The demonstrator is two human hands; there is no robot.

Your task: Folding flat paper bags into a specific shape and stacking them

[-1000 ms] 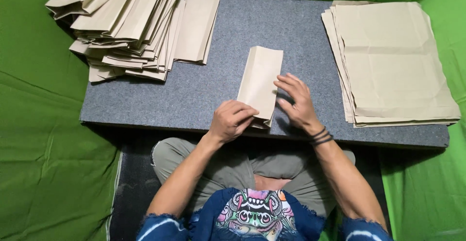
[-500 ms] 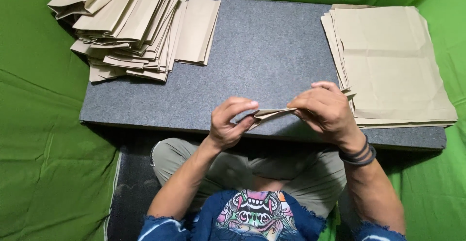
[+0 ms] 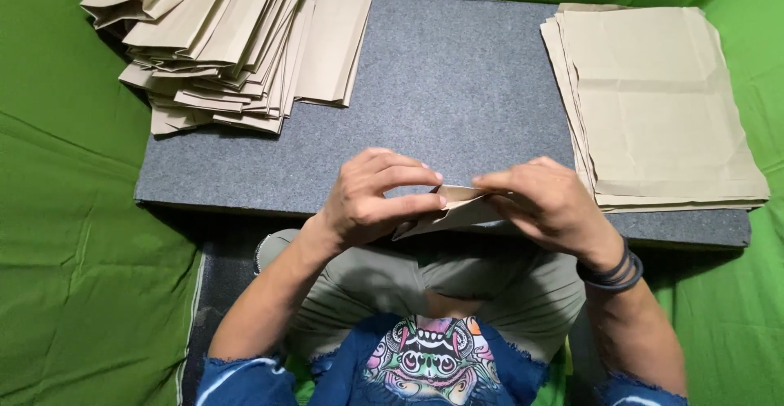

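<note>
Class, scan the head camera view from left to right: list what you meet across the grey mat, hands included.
Stack of folded paper bags → left hand → folded paper piece held between both hands → right hand → pile of flat paper sheets, all over the grey mat.
</note>
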